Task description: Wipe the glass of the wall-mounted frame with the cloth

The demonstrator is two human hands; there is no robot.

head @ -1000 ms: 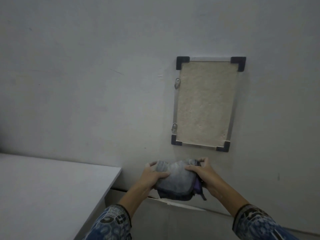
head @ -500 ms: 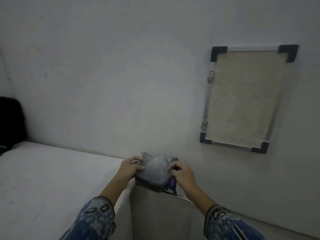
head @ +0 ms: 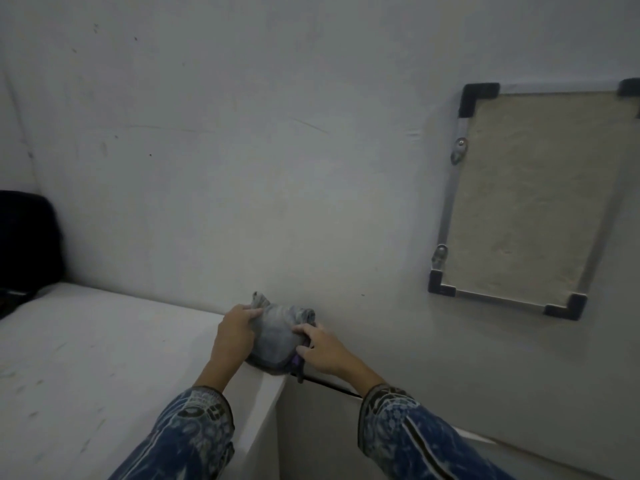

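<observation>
The white counter (head: 86, 358) ran along a pale, scuffed wall (head: 242, 150), its top marked with faint smudges. At its far left end a dark bulky object (head: 24, 244), too dim to make out, sat against the wall. The counter stopped at a square right-hand corner, and past that edge the floor space dropped away open beneath the wall.

The grey cloth (head: 277, 336) lay bunched on that far right corner, close to the wall. The left hand (head: 233, 336) gripped its left side with curled fingers, and the right hand (head: 323, 348) pinched its right side, reaching in from beyond the counter's edge. Both arms wore blue patterned sleeves (head: 194, 434).

The frame (head: 533, 202) hung on the wall up and well to the right of the cloth. It had black corner caps, metal rails and two clips on its left rail. Bare wall lay between it and the hands.
</observation>
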